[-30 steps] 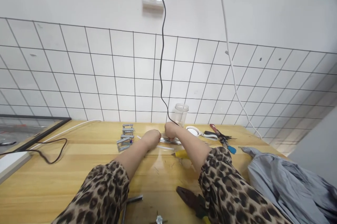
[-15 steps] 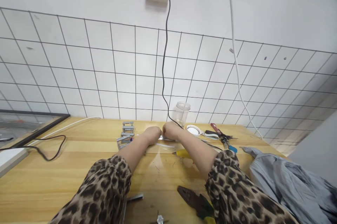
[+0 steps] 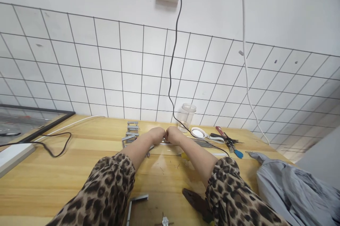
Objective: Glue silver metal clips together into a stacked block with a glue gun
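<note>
From my end, a row of metal brackets [image 3: 132, 134] sits left of my left hand [image 3: 158, 135], curled right beside my right hand [image 3: 173, 135]; can't tell what they're gripping. Silvery strips [image 3: 205, 144] lie on the table [image 3: 79, 169], just past the right forearm.

Between your left hand [image 3: 158, 135] and right hand [image 3: 173, 135], a small silvery glint of metal shows low at the fingers; your hands hide its shape, and you cannot tell how it is gripped. To the right of your right forearm [image 3: 198, 155], slim grey metal rods [image 3: 204, 143] lie flat and close together on the wooden tabletop [image 3: 79, 169], running roughly left to right, their left part covered.
</note>
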The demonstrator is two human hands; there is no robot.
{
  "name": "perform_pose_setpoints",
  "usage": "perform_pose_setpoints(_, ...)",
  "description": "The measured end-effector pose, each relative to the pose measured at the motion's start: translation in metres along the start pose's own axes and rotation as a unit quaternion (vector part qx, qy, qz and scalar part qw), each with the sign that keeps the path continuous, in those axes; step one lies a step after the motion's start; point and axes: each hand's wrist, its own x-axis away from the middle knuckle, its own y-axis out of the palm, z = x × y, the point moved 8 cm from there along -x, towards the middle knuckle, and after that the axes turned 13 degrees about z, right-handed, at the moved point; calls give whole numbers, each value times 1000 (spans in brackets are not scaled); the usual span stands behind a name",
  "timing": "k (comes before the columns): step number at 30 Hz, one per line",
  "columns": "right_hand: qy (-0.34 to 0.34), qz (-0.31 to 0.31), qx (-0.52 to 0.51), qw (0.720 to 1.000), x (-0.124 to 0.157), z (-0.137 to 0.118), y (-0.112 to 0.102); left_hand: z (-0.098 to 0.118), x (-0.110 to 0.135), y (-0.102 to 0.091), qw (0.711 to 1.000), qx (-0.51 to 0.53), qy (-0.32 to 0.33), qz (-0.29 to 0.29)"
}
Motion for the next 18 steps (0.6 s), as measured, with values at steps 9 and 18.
perform_pose_setpoints(9, 8, -9, -49, 999, 18, -7, -27, -3, 4, -10, 990, 125, -56, 33)
perform_pose_setpoints(18, -73, 180, -162, 968, 83, -25, -77, 6, 64, -54, 876, 438, -156, 131)
